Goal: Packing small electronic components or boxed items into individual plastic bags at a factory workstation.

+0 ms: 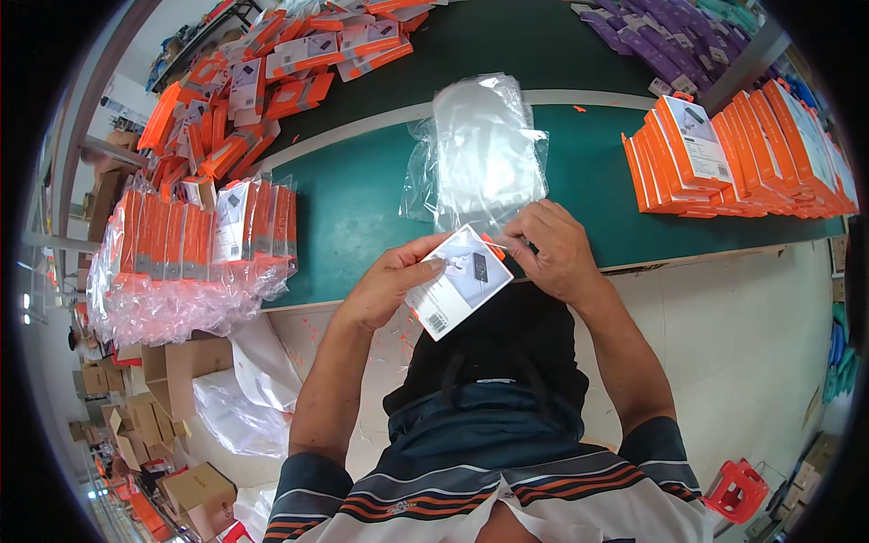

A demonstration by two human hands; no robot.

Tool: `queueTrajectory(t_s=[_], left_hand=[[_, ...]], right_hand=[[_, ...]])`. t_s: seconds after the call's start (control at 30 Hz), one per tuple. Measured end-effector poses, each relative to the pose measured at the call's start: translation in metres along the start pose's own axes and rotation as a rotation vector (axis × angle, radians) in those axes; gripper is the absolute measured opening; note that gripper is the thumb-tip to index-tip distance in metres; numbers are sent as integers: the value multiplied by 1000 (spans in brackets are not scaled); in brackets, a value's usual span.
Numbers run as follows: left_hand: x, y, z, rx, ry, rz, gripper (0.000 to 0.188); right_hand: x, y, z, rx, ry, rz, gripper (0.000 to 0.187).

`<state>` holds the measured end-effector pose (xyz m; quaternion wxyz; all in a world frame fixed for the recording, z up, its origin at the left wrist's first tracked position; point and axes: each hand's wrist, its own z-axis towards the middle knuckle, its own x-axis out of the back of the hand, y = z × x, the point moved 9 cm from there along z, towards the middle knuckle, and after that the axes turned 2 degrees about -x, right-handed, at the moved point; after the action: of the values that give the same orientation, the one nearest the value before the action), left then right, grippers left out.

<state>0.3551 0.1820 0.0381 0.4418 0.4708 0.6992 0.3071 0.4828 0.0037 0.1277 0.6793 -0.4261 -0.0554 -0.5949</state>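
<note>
My left hand (396,279) grips a small flat carton (460,282), white with an orange edge, a device picture and a barcode. The carton is tilted over my lap, by the front edge of the table. My right hand (554,249) is closed in a pinch beside the carton's upper corner, where an orange tab (493,242) sticks out. What lies between its fingertips is too small to make out. Just beyond both hands is a stack of clear plastic bags (484,149) on the green tabletop (362,204).
Bagged orange cartons (172,240) stand in a row at left, with a heap of loose ones (272,77) behind. Unbagged cartons (692,149) are stacked at right, purple packages (647,41) beyond. Orange scraps and cardboard boxes (199,498) lie on the floor; a red stool (735,490) stands lower right.
</note>
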Motion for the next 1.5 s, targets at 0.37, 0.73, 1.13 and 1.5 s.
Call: queueTrajectory(t_s=[0.37, 0.73, 1.13, 1.5], left_hand=[[12, 8, -11, -237, 255, -145, 53], [11, -1, -28, -279, 339, -255, 52], [-17, -77, -100, -474, 649, 158, 30], [78, -201, -87, 44, 372, 701, 18]], right_hand=[[-9, -4, -24, -141, 83, -32, 19], [-20, -6, -32, -254, -63, 239, 14], [-57, -54, -74, -255, -107, 391, 12], [-162, -23, -160, -435, -641, 479, 10]])
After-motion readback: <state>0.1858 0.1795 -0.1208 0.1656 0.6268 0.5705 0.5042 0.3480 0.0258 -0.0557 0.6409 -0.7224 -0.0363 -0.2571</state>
